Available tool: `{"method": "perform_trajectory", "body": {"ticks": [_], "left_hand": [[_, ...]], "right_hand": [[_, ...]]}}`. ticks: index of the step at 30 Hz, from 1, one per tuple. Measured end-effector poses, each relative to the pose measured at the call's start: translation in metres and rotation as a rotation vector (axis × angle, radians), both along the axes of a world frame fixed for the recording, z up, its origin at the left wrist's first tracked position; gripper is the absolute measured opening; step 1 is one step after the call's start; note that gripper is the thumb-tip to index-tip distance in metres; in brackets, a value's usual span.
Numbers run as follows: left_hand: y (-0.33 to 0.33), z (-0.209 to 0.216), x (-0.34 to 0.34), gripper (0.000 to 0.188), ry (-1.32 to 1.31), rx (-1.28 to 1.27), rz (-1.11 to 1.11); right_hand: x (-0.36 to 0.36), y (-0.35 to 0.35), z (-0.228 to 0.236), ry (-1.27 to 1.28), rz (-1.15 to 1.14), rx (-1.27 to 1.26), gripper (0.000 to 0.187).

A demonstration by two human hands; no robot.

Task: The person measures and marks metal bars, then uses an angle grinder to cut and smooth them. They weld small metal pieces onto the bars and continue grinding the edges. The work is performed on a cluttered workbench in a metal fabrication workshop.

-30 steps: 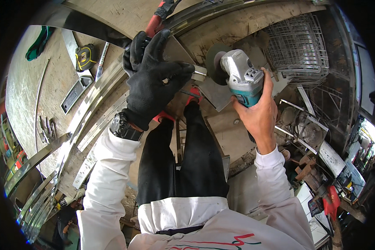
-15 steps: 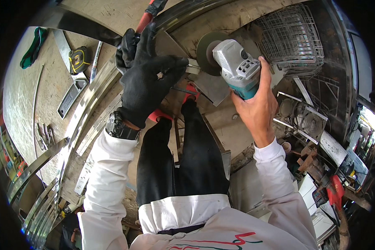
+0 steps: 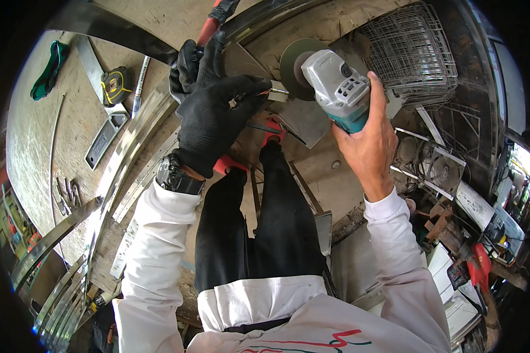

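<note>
My right hand (image 3: 368,138), bare, is wrapped round a grey and teal angle grinder (image 3: 335,85). The grinder's round disc (image 3: 300,67) faces left, toward my other hand. A black work glove covers my left hand (image 3: 221,109), whose thumb and forefinger pinch a short, slim metal rod (image 3: 280,92), like a drill bit. Its tip lies at the disc's edge; I cannot tell whether they touch. A small orange glint shows by the fingertips. Beyond the raised fingers is another black glove shape (image 3: 185,67), beside a red and black handle-like thing (image 3: 209,30), partly hidden.
On the left worktop lie a tape measure (image 3: 116,86), a square (image 3: 106,138), a marker (image 3: 140,85) and a green strap (image 3: 50,69). Curved metal strips (image 3: 123,147) run beside my left arm. Wire racks (image 3: 415,56) and a fan-like machine (image 3: 439,167) stand right.
Both hands and the grinder appear slightly farther right, as does much of the scene. The grinder has tilted a little, and the orange glint now shows at my left fingertips.
</note>
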State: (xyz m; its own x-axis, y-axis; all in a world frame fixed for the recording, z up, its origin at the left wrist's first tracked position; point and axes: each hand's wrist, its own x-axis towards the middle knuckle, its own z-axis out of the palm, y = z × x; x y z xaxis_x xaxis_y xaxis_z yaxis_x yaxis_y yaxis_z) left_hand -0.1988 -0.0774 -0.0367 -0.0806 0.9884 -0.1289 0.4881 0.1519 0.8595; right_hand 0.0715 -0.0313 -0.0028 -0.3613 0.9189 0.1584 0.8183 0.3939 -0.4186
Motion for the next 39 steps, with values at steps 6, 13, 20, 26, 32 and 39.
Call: {"method": "perform_trajectory", "body": {"ticks": [6, 13, 20, 26, 32, 39], "left_hand": [[0.001, 0.002, -0.002, 0.026, 0.057, 0.019, -0.050], [-0.001, 0.008, 0.004, 0.025, -0.018, -0.008, 0.044], [-0.001, 0.002, 0.003, 0.024, -0.017, 0.051, 0.034], [0.002, 0.019, 0.006, 0.024, 0.218, 0.161, -0.002], [0.000, 0.015, 0.006, 0.022, 0.075, 0.053, 0.048], [-0.001, 0.015, 0.018, 0.023, 0.340, 0.277, 0.148]], "right_hand": [[-0.002, 0.010, 0.002, -0.011, -0.011, -0.007, 0.104], [0.001, 0.010, 0.004, 0.027, -0.055, -0.054, 0.101], [0.004, 0.006, 0.003, 0.031, 0.026, -0.005, 0.105], [0.002, 0.003, 0.004, 0.012, 0.027, -0.034, 0.102], [0.001, 0.007, 0.008, -0.019, 0.065, 0.023, 0.102], [0.003, 0.017, 0.014, 0.045, 0.007, -0.024, 0.104]]}}
